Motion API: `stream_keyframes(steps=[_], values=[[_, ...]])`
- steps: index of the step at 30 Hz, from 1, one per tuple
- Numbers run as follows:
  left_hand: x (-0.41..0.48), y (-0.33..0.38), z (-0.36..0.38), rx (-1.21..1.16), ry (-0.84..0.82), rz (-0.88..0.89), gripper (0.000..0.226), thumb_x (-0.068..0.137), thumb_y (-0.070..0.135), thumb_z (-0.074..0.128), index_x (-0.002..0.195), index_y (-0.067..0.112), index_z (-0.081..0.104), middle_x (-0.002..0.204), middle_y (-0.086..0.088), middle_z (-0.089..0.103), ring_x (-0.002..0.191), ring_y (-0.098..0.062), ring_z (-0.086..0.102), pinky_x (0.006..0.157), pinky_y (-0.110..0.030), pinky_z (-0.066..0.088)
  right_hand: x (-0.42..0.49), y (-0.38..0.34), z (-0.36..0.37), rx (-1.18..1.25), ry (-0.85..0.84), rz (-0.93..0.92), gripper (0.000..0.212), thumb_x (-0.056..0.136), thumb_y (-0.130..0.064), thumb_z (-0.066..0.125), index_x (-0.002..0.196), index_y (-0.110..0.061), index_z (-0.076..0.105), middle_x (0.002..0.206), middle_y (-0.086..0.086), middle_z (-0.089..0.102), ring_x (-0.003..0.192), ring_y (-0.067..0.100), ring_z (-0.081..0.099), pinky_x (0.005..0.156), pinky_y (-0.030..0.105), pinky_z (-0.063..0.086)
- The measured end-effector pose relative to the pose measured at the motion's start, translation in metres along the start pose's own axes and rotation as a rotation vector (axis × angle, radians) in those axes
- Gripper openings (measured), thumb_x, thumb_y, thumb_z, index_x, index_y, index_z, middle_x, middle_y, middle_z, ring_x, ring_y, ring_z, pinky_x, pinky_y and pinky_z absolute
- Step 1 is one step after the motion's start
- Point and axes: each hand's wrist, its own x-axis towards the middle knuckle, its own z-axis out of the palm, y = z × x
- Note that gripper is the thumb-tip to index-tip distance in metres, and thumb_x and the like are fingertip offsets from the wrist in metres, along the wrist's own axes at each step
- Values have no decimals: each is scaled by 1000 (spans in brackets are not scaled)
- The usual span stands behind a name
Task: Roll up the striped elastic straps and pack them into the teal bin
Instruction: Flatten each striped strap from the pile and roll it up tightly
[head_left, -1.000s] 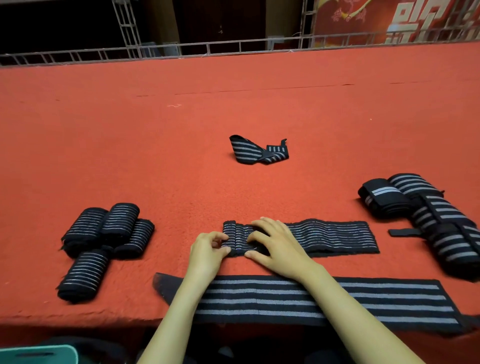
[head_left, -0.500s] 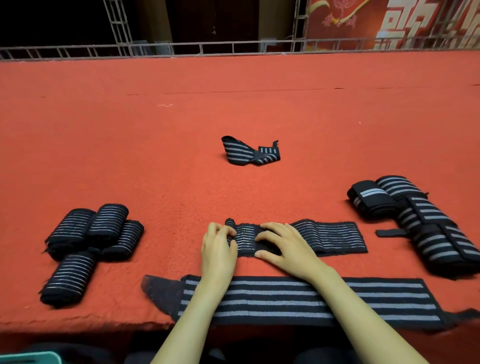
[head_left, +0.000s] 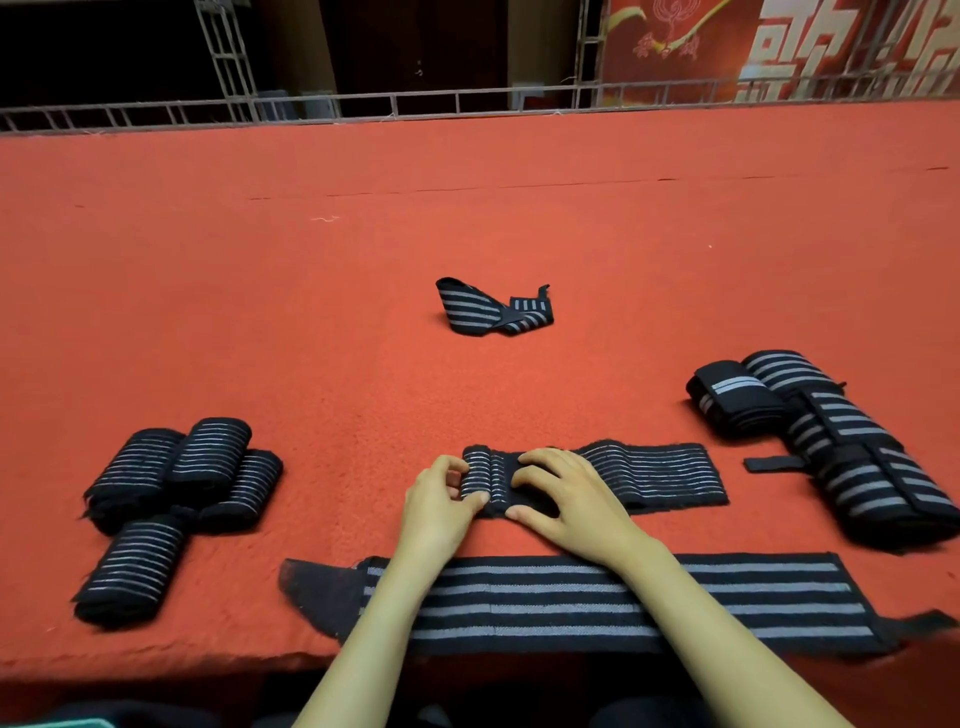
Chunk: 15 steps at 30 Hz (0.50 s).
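A thin-striped black elastic strap (head_left: 654, 472) lies flat on the red carpeted table, its left end wound into a small roll (head_left: 485, 480). My left hand (head_left: 439, 506) grips that roll from the left, thumb and fingers curled on it. Just right of the roll, my right hand (head_left: 563, 501) presses down on the strap with spread, bent fingers. A long broad-striped strap (head_left: 597, 603) stretches flat along the near edge under both forearms. The teal bin (head_left: 62, 723) shows only as a sliver at the bottom left corner.
Several finished rolls (head_left: 171, 493) are piled at the left. A heap of rolled broad-striped straps (head_left: 831, 441) sits at the right. A loose folded strap (head_left: 493, 309) lies mid-table. A metal railing (head_left: 467, 104) bounds the far edge of the table (head_left: 260, 286).
The roll has grown and moved to the right along the strap, leaving a shorter flat part. Both hands have shifted rightward with it.
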Motion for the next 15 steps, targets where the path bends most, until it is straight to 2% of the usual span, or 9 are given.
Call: stream_keyframes(steps=[4,8,10,12,14,15], values=[[-2,10,9,93,60,46,24,81,20,67,99,24,53,100,2,53,90,-19,55,86,-32,44,1,-1,-1,-7,-24,6,41,86,-61,51,109,-28,61,123,-9,55,117,11,47,106,32,32],[0,12,6,13,81,46,23,77,12,66,92,25,52,96,0,52,86,-19,54,78,-27,40,5,-6,-4,5,-78,30,46,85,-62,48,112,-28,60,126,-9,52,122,11,43,109,38,30],[0,5,-4,-15,103,25,24,76,10,66,90,25,52,95,0,52,85,-18,53,76,-25,38,14,-17,-4,7,-144,37,48,84,-63,45,115,-30,58,132,-8,48,129,12,37,113,46,22],[1,-6,-19,-10,138,-1,23,75,9,66,89,23,53,93,-1,51,84,-19,53,76,-27,39,25,-32,-1,19,-237,50,44,84,-61,49,116,-32,56,142,-8,39,140,15,23,117,54,6],[-1,-15,-35,0,172,-28,23,75,8,66,88,22,54,92,-1,50,83,-18,52,75,-25,36,39,-47,5,49,-334,56,39,85,-58,56,114,-32,54,150,-7,30,146,17,9,115,57,-6],[-2,-19,-41,9,182,-36,23,75,8,66,89,21,53,93,-1,50,84,-16,51,75,-23,35,45,-54,8,71,-373,56,37,84,-56,60,111,-32,53,150,-6,29,146,17,8,115,58,-8]])
